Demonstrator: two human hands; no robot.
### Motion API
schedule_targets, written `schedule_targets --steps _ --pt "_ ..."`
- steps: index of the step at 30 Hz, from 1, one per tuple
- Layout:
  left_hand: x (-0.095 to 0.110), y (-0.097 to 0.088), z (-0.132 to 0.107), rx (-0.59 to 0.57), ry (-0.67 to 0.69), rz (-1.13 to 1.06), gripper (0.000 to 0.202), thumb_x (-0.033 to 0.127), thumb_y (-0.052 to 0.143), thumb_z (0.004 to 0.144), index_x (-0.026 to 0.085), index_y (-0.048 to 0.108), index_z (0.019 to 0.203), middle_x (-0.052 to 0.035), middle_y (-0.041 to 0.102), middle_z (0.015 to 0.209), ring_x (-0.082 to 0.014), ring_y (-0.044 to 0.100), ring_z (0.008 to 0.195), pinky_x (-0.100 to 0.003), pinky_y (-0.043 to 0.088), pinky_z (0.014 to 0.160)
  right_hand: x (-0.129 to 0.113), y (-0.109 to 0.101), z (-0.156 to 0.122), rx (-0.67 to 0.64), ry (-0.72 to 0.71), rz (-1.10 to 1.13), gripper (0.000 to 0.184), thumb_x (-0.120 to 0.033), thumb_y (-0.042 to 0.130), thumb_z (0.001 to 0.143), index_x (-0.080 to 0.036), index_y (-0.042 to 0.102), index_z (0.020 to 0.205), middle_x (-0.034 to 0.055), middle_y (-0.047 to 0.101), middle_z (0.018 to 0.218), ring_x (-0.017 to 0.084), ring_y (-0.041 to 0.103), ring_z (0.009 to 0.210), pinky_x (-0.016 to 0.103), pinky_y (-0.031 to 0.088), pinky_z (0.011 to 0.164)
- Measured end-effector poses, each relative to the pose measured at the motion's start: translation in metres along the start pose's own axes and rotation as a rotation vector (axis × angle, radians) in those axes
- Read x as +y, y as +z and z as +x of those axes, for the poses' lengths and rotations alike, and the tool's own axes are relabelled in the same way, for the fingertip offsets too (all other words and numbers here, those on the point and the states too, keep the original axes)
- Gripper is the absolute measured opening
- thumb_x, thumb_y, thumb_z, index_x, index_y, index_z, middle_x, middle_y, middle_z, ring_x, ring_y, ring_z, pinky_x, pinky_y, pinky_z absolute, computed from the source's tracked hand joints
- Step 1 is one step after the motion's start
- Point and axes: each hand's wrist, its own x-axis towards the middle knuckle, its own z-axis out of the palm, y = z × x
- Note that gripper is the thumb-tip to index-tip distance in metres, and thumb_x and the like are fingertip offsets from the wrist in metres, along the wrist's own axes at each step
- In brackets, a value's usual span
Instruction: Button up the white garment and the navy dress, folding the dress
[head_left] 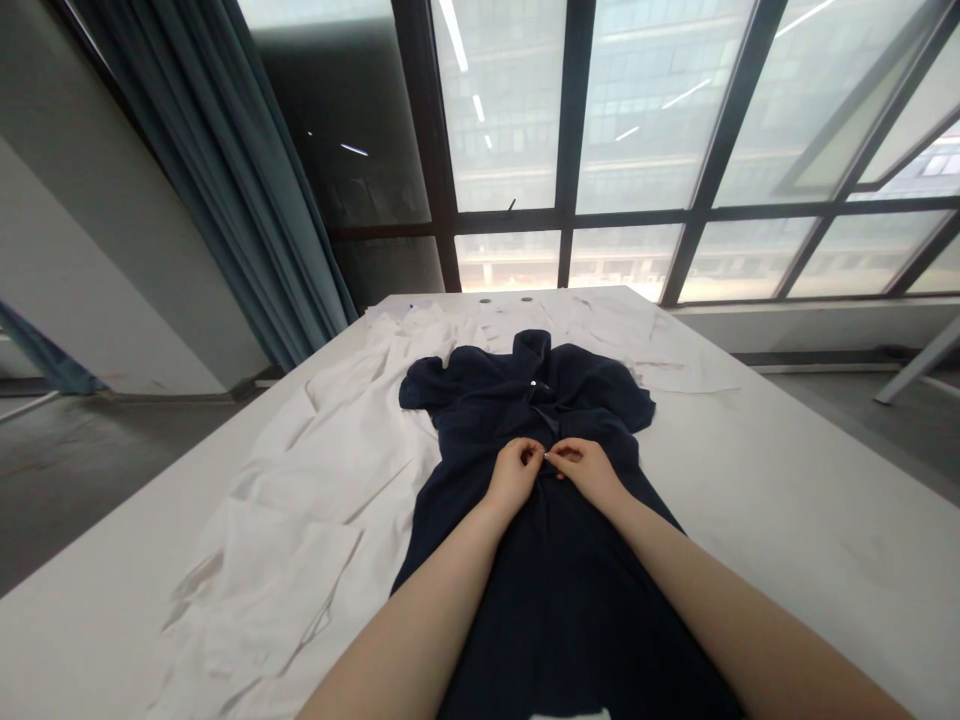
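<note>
Pinched at frame centre between left grip (514, 475) and right grip (583, 470), fingertips pressed together: the placket (546, 432) of a navy dress (562, 600), laid flat on the counter (817, 500); cloth judged soft, light, best held there.

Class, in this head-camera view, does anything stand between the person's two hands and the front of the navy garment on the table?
Nothing visible does. The left hand and right hand already rest on the front of the navy garment, their fingers meeting at its centre. The white cloth lies beside the garment, away from both hands.
</note>
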Motion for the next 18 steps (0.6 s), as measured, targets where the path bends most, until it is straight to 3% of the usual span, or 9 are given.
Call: schedule_targets --steps 4,8,14,18 --pt "0.004 0.0 -0.002 -0.044 -0.017 -0.061 0.018 0.03 0.05 0.073 0.014 0.059 0.07 -0.0016 0.058 0.067 -0.012 0.052 0.063 -0.022 0.04 0.06 -0.003 0.001 -0.002 0.111 -0.093 -0.182 0.013 -0.026 0.058 0.061 -0.016 0.059 0.068 -0.0018 0.052 0.051 0.011 0.049 0.047 0.023 0.041 0.048" --pt "0.004 0.001 -0.002 0.0 -0.042 -0.072 0.019 0.033 0.054 0.069 0.014 0.058 0.067 -0.0003 0.056 0.062 -0.0109 0.049 0.058 -0.021 0.038 0.055 -0.009 0.002 -0.005 0.168 -0.214 -0.311 0.008 -0.021 0.055 0.062 -0.017 0.06 0.066 -0.0008 0.053 0.058 0.01 0.046 0.051 0.024 0.042 0.055" --pt "-0.001 0.0 0.001 0.076 -0.082 -0.077 0.017 0.028 0.05 0.071 0.014 0.058 0.067 -0.0008 0.056 0.062 -0.0112 0.05 0.058 -0.022 0.038 0.056 -0.009 0.004 -0.005 0.085 -0.188 -0.179 0.018 -0.026 0.054 0.065 -0.018 0.062 0.079 0.0009 0.054 0.065 0.012 0.05 0.058 0.024 0.043 0.054" --pt "0.002 -0.001 0.001 0.053 -0.042 -0.082 0.014 0.025 0.048 0.072 0.014 0.056 0.069 0.0001 0.054 0.062 -0.0105 0.048 0.058 -0.021 0.038 0.056 -0.003 0.004 0.0 0.035 -0.098 -0.044 0.019 -0.026 0.05 0.068 -0.014 0.061 0.078 0.002 0.058 0.065 0.012 0.052 0.057 0.026 0.044 0.058"
